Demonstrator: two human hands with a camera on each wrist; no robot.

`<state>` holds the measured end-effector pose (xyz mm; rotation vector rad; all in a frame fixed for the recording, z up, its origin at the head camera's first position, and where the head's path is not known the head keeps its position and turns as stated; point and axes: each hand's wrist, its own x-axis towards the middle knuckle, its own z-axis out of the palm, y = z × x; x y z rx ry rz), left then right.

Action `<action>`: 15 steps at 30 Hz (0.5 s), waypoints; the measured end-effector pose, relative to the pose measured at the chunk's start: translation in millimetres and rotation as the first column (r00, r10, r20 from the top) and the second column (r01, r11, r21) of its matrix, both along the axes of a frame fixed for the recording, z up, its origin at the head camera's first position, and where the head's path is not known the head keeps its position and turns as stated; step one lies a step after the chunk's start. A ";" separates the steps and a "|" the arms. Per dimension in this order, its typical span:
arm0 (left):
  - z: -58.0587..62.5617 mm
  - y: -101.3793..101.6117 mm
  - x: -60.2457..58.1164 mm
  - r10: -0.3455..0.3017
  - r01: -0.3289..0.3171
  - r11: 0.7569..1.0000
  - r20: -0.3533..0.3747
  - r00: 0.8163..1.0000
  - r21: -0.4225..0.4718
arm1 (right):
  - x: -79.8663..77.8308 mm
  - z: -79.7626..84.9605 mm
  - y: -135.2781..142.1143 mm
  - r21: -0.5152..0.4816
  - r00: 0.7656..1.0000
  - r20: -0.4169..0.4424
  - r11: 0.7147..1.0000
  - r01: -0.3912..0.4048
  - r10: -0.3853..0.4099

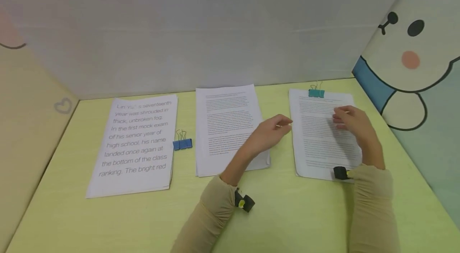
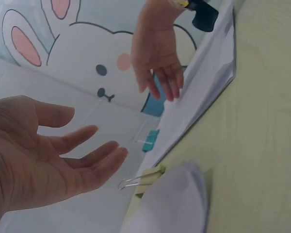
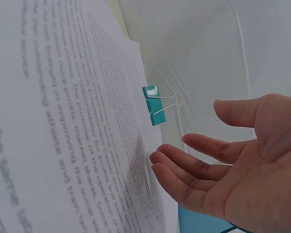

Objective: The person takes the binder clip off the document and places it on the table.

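Note:
My left hand (image 1: 270,135) hovers over the right edge of the middle paper stack (image 1: 230,125), fingers loosely bent, holding nothing. A binder clip with silver wire handles (image 2: 144,182) sits beside the near stack in the left wrist view; the head view does not show it. My right hand (image 1: 353,125) is raised above the right paper stack (image 1: 316,141), fingers relaxed and apart from the page. A teal binder clip (image 1: 316,93) grips that stack's top edge, its wire handles standing up. In the right wrist view the teal clip (image 3: 154,105) lies beyond my fingertips (image 3: 157,158).
To the left lies a large-print paper stack (image 1: 134,145), with a blue binder clip (image 1: 183,144) at its right edge. A pale wall (image 1: 215,37) closes off the back of the yellow-green table (image 1: 143,221). Cartoon-printed panels (image 1: 413,85) stand at the sides.

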<state>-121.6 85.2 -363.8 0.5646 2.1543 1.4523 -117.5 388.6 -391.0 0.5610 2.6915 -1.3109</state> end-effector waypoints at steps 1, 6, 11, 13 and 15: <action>-2.6 4.7 1.7 -0.009 0.009 1.000 0.012 1.000 -0.005 | 0.0 0.4 1.6 0.000 1.000 0.001 1.000 0.009 -0.009; -12.4 19.2 9.1 -0.055 0.056 0.998 0.019 0.998 -0.041 | 2.5 5.6 5.3 0.024 0.991 0.016 0.991 0.132 -0.132; -17.3 24.4 12.2 -0.063 0.064 0.996 0.024 0.998 -0.055 | 6.5 7.8 13.3 0.064 0.977 0.044 0.977 0.203 -0.206; -19.1 25.8 13.4 -0.053 0.055 0.998 0.056 0.997 -0.042 | 8.1 8.0 17.6 0.075 0.977 0.050 0.976 0.203 -0.207; -21.0 27.5 14.7 -0.037 0.039 0.999 0.091 0.995 -0.028 | 8.8 8.5 20.9 0.088 0.973 0.056 0.972 0.218 -0.223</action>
